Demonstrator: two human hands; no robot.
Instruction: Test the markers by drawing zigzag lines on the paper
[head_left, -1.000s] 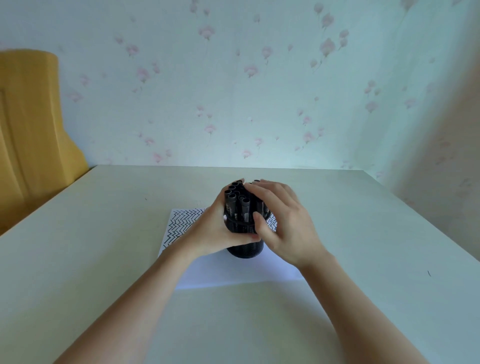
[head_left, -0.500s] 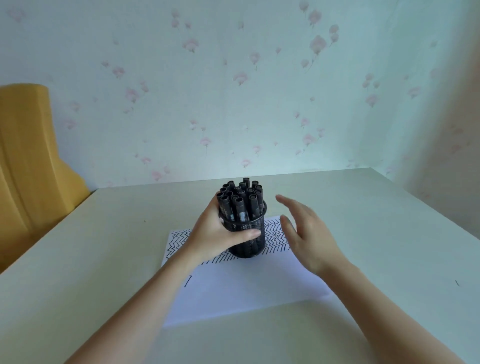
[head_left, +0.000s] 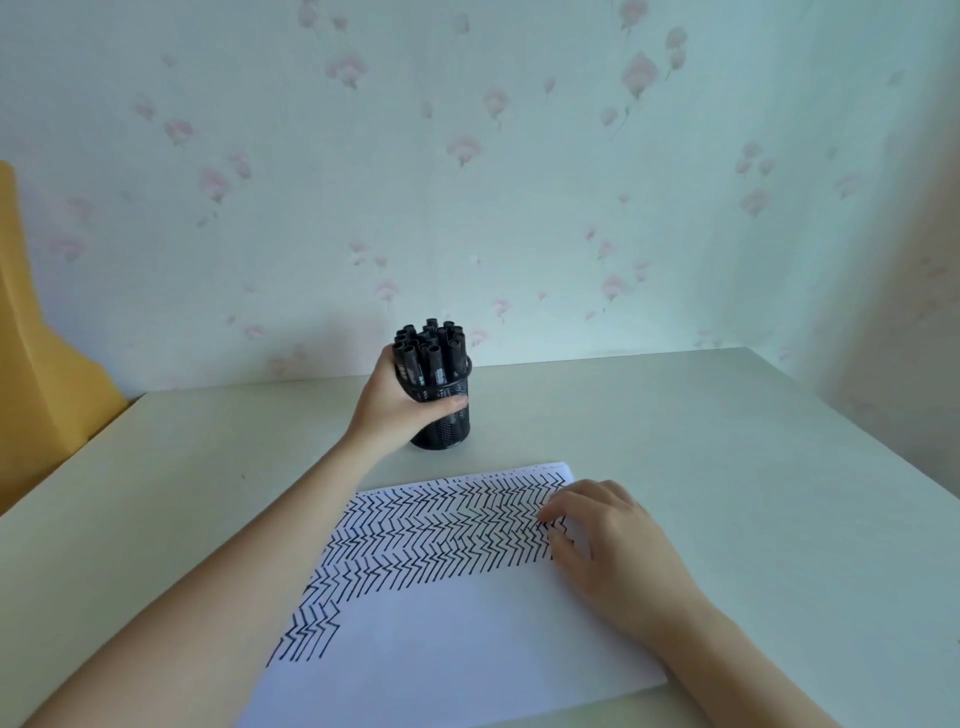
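Change vs half a second back: mesh pen holder (head_left: 442, 415) was standing on the paper (head_left: 467, 649), now it's on the bare surface (head_left: 701, 441) just beyond the sheet's far edge, clear of it. Left hand (head_left: 395, 410) wraps the holder, thumb across the front mesh, fingers around the back out of sight. Right hand (head_left: 608, 540) was hovering beside the holder; now it's down on the right side of the paper, fingers loosely bent with tips on the sheet, gripping nothing. Looks like it pins the page.

Meaning for task: sheet is now uncovered, so drawing area is free. Zigzag lines (head_left: 441, 535) already fill the far half in many rows, plus a short block at lower left. Near half blank. No marker is out, so either a fresh marker comes next or testing is about finished; can't say which.

Markers (head_left: 431, 348): black, capped, bunched in the holder, long axis near vertical, cap ends pointing up, slight fan outward. Holder upright, maybe tipped a hair by the grip, hard to tell. Paper long axis runs left-right, rotated a bit so its right end sits farther away. Yellow chair back (head_left: 31, 364) at left edge, flowered wallpaper behind.
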